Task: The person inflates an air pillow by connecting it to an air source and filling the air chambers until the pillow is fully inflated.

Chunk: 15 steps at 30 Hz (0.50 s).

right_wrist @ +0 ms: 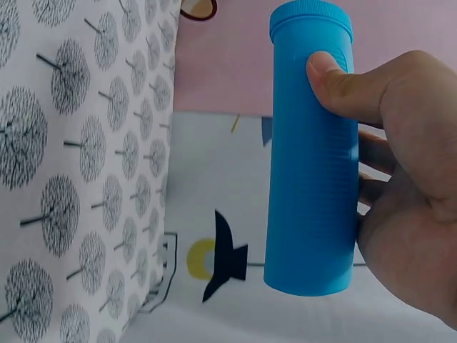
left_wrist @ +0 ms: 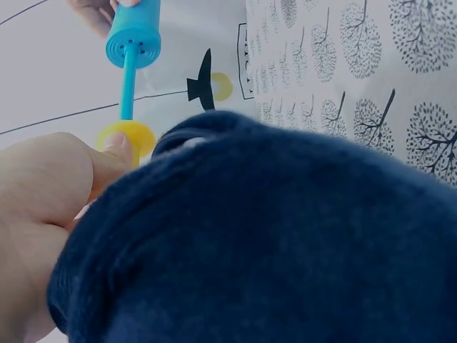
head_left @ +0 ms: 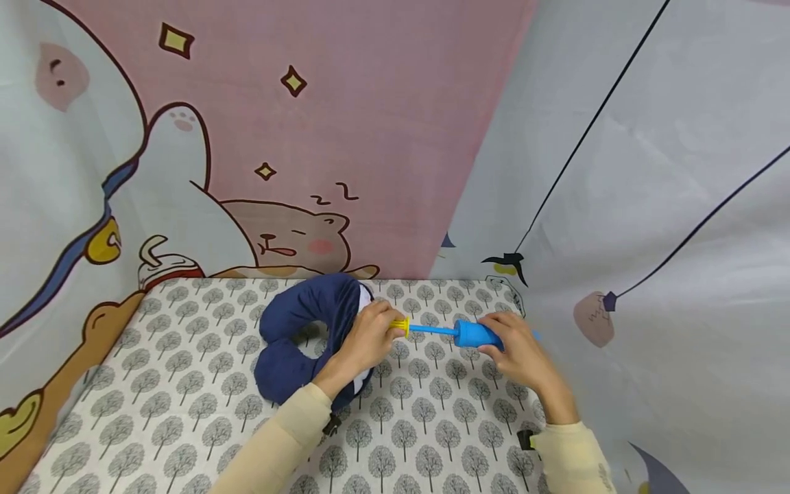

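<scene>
Between the two hands a blue hand pump (head_left: 478,334) is held roughly level, its thin blue rod drawn out of the barrel. My left hand (head_left: 370,336) grips the yellow handle (head_left: 401,325) at the rod's end. Around the barrel (right_wrist: 310,164) curl the thumb and fingers of my right hand (head_left: 518,346). A navy U-shaped neck pillow (head_left: 286,370) with a white patch lies on the table, beside and partly beneath my left hand and forearm. Its dark plush cover (left_wrist: 271,236) fills much of the left wrist view and hides part of that hand.
The table (head_left: 185,439) has a white cloth printed with grey trees. Behind it hangs a pink cartoon curtain (head_left: 395,137), and a pale curtain (head_left: 666,206) with dark lines stands close on the right. Dark wrist straps show near both sleeves.
</scene>
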{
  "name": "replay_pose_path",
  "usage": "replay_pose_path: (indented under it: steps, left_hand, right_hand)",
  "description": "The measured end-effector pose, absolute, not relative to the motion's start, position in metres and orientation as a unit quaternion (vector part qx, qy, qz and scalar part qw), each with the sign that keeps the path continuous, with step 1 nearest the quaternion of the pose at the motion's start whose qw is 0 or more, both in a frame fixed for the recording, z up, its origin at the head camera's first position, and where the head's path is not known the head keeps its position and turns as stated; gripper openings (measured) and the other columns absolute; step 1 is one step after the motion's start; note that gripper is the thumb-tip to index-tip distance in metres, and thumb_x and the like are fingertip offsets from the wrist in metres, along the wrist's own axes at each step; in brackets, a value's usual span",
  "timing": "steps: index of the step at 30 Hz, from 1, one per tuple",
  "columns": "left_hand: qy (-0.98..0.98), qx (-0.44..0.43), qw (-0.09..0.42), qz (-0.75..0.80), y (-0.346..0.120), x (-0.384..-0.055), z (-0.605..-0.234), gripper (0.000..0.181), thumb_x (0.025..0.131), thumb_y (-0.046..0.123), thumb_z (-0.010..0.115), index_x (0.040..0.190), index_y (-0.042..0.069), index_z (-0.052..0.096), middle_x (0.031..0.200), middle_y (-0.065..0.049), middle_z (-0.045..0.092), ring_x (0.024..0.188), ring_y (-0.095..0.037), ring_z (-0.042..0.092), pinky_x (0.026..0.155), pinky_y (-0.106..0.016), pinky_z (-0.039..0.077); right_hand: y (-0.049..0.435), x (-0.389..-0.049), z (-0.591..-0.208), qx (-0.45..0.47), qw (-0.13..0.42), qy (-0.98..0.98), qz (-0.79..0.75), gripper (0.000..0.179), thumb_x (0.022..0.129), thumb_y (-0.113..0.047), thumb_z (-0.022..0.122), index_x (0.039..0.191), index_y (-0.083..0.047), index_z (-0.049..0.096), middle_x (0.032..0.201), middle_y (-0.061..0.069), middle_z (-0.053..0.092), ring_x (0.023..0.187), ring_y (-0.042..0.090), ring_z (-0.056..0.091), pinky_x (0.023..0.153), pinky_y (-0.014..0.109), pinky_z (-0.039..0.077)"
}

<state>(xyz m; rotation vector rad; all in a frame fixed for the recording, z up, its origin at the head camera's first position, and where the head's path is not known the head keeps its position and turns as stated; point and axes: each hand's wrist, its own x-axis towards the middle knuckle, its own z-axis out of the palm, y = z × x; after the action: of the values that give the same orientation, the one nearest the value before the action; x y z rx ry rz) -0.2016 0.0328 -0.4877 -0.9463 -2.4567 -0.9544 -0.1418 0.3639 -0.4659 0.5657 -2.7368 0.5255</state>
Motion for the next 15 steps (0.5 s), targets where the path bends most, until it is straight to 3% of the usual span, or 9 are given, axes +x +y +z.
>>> replay_pose_path:
  steps: [9,15]
  left_hand:
    - [-0.863,-0.329,0.165,-0.346,0.037,-0.199,-0.488,0.016,0.097,0.012,0.088,0.108,0.001,0.084,0.098,-0.011,0.075,0.091,-0.028,0.069,0.086,-0.041,0.061]
    - [-0.865,-0.328,0.152,-0.347,0.041,-0.198,-0.492,0.016,0.099,0.013,0.086,0.109,0.001,0.083,0.100,-0.011,0.075,0.093,-0.028,0.069,0.087,-0.042,0.062]
  right_hand:
    - [0.339,-0.148,-0.466,0.240,0.189,-0.940,0.151,0.051,0.089,-0.007,0.094,0.135,0.006,0.076,0.131,0.025,0.076,0.118,0.047,0.069,0.102,0.067,0.057]
    - [0.323,-0.151,-0.468,0.248,0.185,-0.940,0.144,0.051,0.089,-0.010,0.095,0.134,0.004,0.076,0.130,0.023,0.076,0.117,0.044,0.069,0.103,0.064,0.057]
